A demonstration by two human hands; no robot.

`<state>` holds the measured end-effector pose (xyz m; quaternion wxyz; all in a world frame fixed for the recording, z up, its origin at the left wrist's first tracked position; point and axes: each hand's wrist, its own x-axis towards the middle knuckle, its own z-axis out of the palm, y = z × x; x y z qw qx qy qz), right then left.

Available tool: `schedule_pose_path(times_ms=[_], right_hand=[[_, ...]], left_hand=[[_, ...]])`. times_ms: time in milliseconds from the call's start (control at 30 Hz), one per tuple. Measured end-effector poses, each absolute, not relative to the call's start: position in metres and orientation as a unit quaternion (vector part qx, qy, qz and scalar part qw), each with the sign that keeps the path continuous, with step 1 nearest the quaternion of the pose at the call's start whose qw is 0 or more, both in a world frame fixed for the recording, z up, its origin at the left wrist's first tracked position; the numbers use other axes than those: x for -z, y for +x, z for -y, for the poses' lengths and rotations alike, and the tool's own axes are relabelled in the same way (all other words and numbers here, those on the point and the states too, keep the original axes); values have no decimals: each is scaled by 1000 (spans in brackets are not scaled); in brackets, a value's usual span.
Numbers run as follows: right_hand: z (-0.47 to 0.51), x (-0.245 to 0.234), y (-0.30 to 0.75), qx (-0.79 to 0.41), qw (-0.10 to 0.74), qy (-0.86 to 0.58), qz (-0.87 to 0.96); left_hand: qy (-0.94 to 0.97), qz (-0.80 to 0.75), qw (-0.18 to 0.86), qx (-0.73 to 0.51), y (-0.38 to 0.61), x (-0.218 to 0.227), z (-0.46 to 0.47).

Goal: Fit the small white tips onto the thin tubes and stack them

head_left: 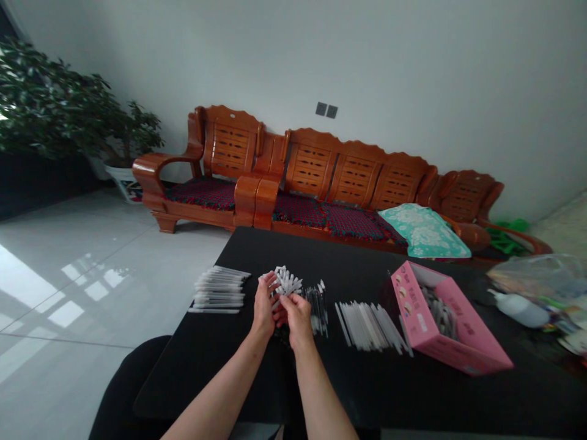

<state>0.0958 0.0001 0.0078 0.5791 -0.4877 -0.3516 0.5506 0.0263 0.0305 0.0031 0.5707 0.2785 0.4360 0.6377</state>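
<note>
My left hand (264, 304) and my right hand (298, 315) are together above the black table, curled around a bundle of white-tipped pens (288, 281). The tips fan out above my fingers; the lower ends are mostly hidden by my hands. To the left lies a row of translucent white pen-like tubes (220, 290) with dark ends. Just right of my right hand, thin dark and clear sticks (317, 308) lie side by side, a few with white tips. Farther right is a row of plain whitish tubes (371, 327).
A pink open box (468, 342) with grey-white sticks inside stands on the black table (358, 397). At the right are a white bottle (523, 308) and a clear plastic bag (545, 275). A wooden sofa (312, 165) stands behind the table, a potted plant (82, 110) at left.
</note>
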Motion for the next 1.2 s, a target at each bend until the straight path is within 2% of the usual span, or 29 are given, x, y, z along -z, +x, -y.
schedule_pose_path(times_ms=[200, 300, 400, 600, 767, 867, 967, 1033, 1200], right_hand=[[-7, -8, 131, -587, 619, -467, 236], [-8, -8, 159, -625, 627, -438, 156], [-4, -6, 177, -624, 636, -429, 145], [4, 5, 178, -620, 625, -445, 162], [5, 6, 172, -625, 622, -439, 169], [6, 3, 170, -623, 625, -439, 168], [6, -2, 165, -619, 638, -429, 159], [5, -5, 159, -613, 651, -420, 154], [2, -12, 142, -588, 677, -410, 170]], left_hand=[[314, -402, 568, -646, 15, 0, -29], [390, -465, 488, -627, -3, 15, -33], [534, -539, 392, -520, -16, 30, -37], [698, -571, 304, -309, -4, 30, -34], [704, -587, 288, -277, 3, 25, -36], [643, -578, 378, -332, 1, 25, -35], [451, -500, 592, -443, 1, 22, -27], [334, -419, 690, -487, 1, 17, -21], [230, -314, 756, -526, 1, 5, -15]])
